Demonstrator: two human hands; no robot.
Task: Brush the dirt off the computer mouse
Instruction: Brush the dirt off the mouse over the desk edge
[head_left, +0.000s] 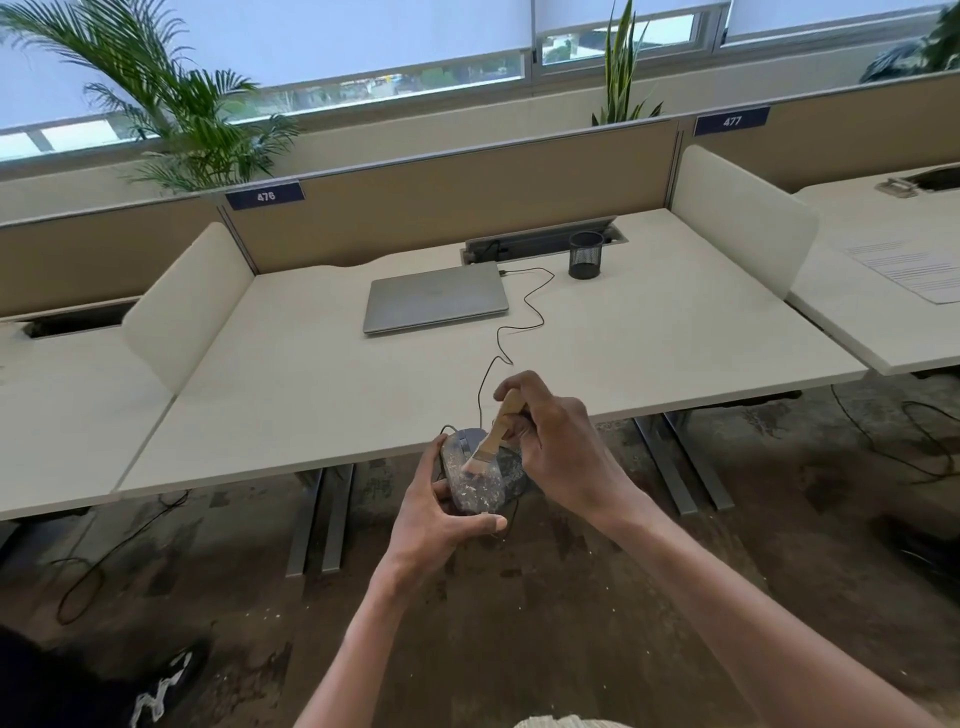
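The computer mouse is held in the air just off the near edge of the desk, over the floor rather than on the desktop. The left hand cradles it from below and from the side, fingers curled round its left flank and the thumb hooked under its near end. The right hand is clamped on the wooden handle of a small brush, fingers wrapped tight, with the bristles touching the top of the mouse near its middle.

Pale flecks of dirt cover the mouse's dark shell — thickest toward the near end. The mouse looks light and rigid, a hard plastic shell that will not give under the brush, though its smooth curved back is likely slippery, so a grip on the two flanks seems safer than one on the top. Its buttons and wheel are the delicate parts and probably want soft strokes. The thin black cable runs from the mouse's far end back across the desk toward the closed laptop; it has slack, but a hard tug could drag on the plug.

The brush is light and stiff in the handle, soft at the tip — best held low on the handle for control, as it is now. A mesh pen cup stands on the desk beyond the laptop's right corner.
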